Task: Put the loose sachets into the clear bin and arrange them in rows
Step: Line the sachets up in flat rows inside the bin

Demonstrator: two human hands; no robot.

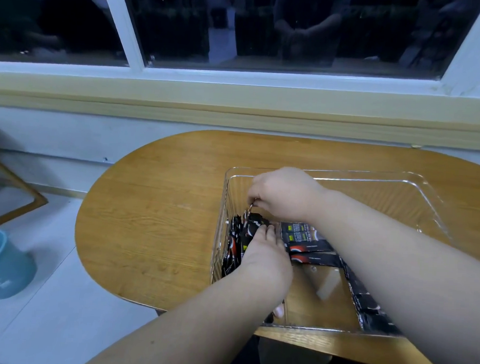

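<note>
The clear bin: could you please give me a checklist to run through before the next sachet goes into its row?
1. Clear bin sits on the table: ok.
2. Right hand pinches the top of one of the standing sachets at the bin's left wall: ok.
3. Left hand rests on that stack, steadying it: ok.
4. Rows uniform: not ok; the flat sachets lie crosswise mid-bin.
5. Right-wall sachets in line: cannot tell; the forearm covers part.
6. No loose sachets left on the table: cannot tell; the arms hide some of it.
</note>
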